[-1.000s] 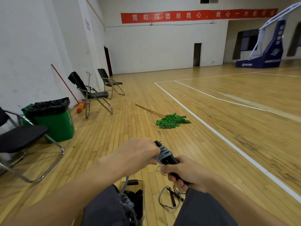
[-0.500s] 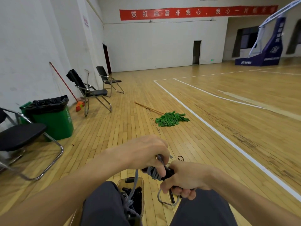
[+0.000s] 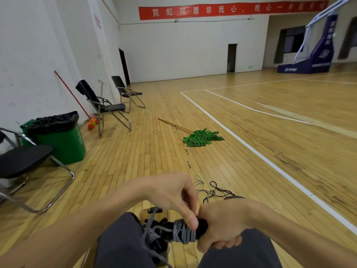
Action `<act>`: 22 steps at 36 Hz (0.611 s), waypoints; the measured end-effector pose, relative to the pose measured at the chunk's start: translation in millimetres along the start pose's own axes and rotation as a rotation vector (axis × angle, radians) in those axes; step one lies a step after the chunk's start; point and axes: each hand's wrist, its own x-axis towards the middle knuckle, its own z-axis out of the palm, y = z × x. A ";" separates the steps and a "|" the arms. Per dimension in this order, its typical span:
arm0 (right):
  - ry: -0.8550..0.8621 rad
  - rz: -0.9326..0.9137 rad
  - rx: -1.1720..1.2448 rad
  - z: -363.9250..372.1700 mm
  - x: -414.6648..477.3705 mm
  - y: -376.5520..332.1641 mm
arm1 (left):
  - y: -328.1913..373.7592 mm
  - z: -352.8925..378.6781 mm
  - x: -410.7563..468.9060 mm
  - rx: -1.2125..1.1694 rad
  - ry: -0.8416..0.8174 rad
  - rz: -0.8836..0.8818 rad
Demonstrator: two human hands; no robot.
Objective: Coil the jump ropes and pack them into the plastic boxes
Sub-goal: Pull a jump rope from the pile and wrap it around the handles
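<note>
Jump rope point(image 3: 186, 235) lowered between knees point(image 3: 123, 240): right hand point(image 3: 220, 227) grips handles point(image 3: 202, 227), left hand point(image 3: 170, 192) pinches coils point(image 3: 181, 229) above plastic box point(image 3: 142, 212).

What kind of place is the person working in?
Most likely an indoor basketball gym. The wooden floor carries white court lines, a blue basketball stand stands at the far right, and a red banner hangs on the back wall.

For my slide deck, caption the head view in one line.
Right hand grips the black handles while the left hand pinches the grey rope coiled round them, above a plastic box.
</note>
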 end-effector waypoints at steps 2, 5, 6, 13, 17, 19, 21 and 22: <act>0.012 0.038 -0.112 -0.2 0.4 -1.1 | 1.2 2.6 0.8 0.019 -0.016 -0.026; -0.045 0.033 -0.207 -1.8 -2.8 -5.6 | 3.2 4.9 1.8 0.007 -0.056 -0.023; -0.093 0.008 -0.175 -3.1 -5.8 -6.4 | 3.6 4.8 1.5 -0.020 -0.060 -0.005; -0.238 -0.276 0.167 -13.1 -27.6 -4.2 | -8.2 3.7 -3.6 -0.481 -0.002 0.229; -0.268 -0.401 0.365 -12.9 -24.4 -4.8 | -17.8 7.1 2.1 -0.676 0.058 0.327; -0.286 -0.448 0.469 -11.9 -21.4 -3.5 | -22.0 9.8 6.5 -0.714 0.112 0.332; -0.279 -0.486 0.552 -11.2 -18.5 -3.0 | -27.7 13.8 9.6 -0.773 0.208 0.342; -0.262 -0.503 0.583 -10.4 -17.0 -2.9 | -27.2 16.3 10.5 -0.810 0.256 0.343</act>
